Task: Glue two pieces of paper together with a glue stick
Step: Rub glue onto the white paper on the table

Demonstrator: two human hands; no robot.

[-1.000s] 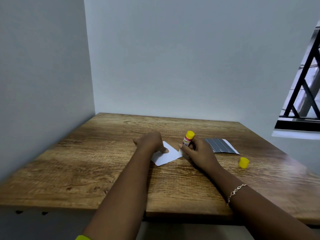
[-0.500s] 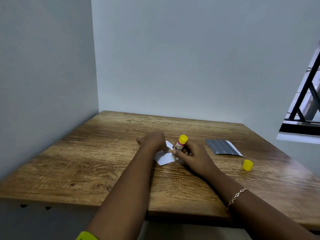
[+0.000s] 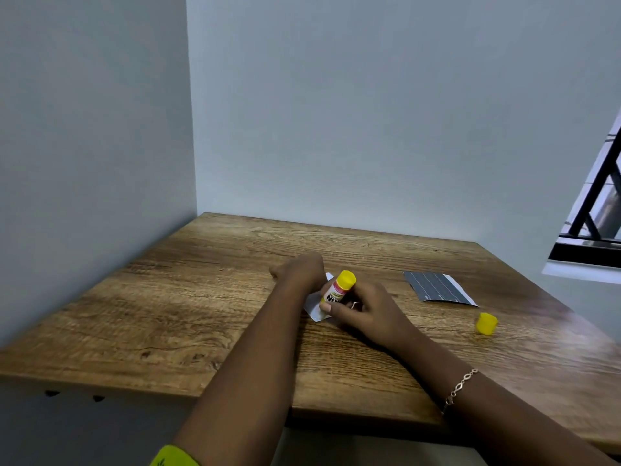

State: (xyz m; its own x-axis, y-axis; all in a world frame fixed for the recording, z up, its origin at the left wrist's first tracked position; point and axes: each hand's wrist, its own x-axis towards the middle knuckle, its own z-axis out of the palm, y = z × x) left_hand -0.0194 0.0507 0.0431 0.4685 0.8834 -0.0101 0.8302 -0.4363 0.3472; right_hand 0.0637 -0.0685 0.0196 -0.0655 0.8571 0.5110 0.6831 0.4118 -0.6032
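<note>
One glue stick (image 3: 339,289) is tilted tip-down on the white paper (image 3: 315,311) near the middle of the table (image 3: 201,314), gripped by the right hand (image 3: 368,312). The left hand (image 3: 299,269) rests on that paper, but its fingers are hidden, so I cannot tell its grip. The stick has slid left since the earlier frame, and the hands now cover more of the paper. A second, dark paper (image 3: 437,290) and one yellow cap (image 3: 486,323) lie well apart to the right.

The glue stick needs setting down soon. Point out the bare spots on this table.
Bare wood: the wide stretch of table between left wall and left hand; the back strip along the far wall; the near corner below the yellow cap. Crowded: the middle, where right hand, glue stick and white paper meet.
</note>
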